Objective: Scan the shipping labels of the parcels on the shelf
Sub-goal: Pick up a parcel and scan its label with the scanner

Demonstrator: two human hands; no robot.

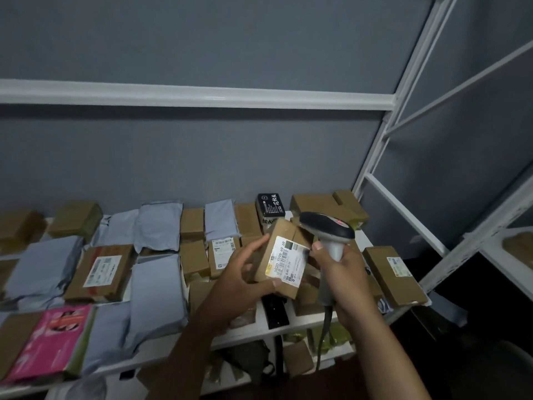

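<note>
My left hand [245,277] grips a small brown cardboard parcel [281,235], lifted above the shelf and tilted. Its white shipping label [287,259] with a barcode faces me. My right hand [343,272] holds the grey handle of a barcode scanner [328,226], whose dark head sits just above and right of the parcel, with a red light showing on top. The scanner's cable hangs down below my right wrist. Many other parcels lie flat on the white shelf [302,320].
Grey poly mailers [157,287], brown boxes [101,271], a pink packet [52,339] and a black box [271,204] cover the shelf. A labelled brown box [393,274] lies at the right end. White shelf uprights [383,134] stand right; a lower shelf holds more parcels.
</note>
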